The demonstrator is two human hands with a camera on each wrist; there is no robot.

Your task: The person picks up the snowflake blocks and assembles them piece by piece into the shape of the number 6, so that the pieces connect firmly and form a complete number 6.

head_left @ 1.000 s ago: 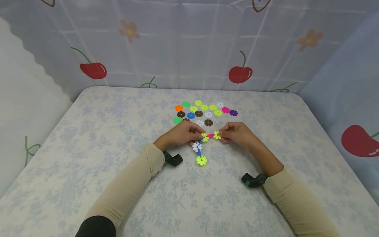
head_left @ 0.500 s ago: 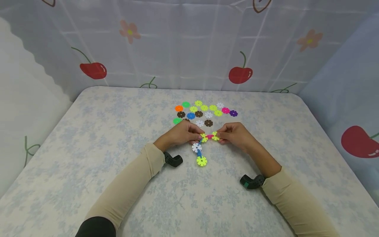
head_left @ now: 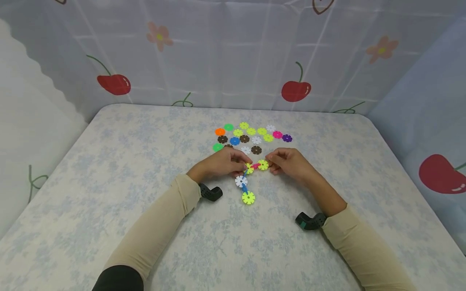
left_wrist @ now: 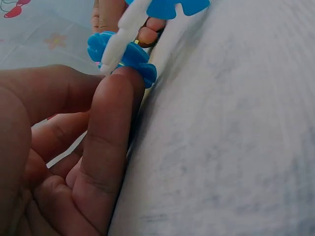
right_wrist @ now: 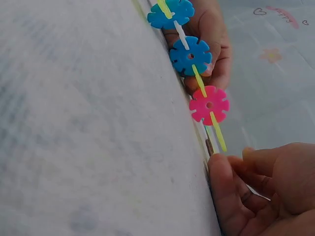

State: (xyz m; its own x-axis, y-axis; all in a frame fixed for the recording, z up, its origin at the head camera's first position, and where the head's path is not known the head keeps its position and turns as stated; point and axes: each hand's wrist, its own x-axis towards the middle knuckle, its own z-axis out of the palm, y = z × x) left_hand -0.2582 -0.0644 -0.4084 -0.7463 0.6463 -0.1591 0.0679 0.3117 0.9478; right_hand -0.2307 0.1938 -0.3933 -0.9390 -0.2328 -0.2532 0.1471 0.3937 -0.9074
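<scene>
A chain of interlocking notched plastic discs stretches between my hands in the head view. From its near end run a yellow disc [head_left: 248, 197], a blue one, a white disc [head_left: 241, 181], another blue disc [right_wrist: 190, 56], a yellow disc, a pink disc [right_wrist: 209, 105] and a yellow end disc [head_left: 263, 165]. My left hand [head_left: 223, 163] pinches the chain around its middle yellow disc, beside the blue one. Just right of the end disc is my right hand [head_left: 289, 163]; its fingers are loosely bent, and in the right wrist view a small gap separates their tips from that disc.
Beyond the hands, several loose discs lie flat on the cloth-covered table [head_left: 145, 133], among them an orange disc [head_left: 220, 131], a purple disc [head_left: 287, 138] and a brown disc [head_left: 256, 150]. A printed curtain [head_left: 218, 52] hangs behind the table.
My right fingers have let go of the yellow end disc, which they were pinching earlier. The pink and yellow end of the chain has shifted slightly left, while my left hand keeps its pinch.
</scene>
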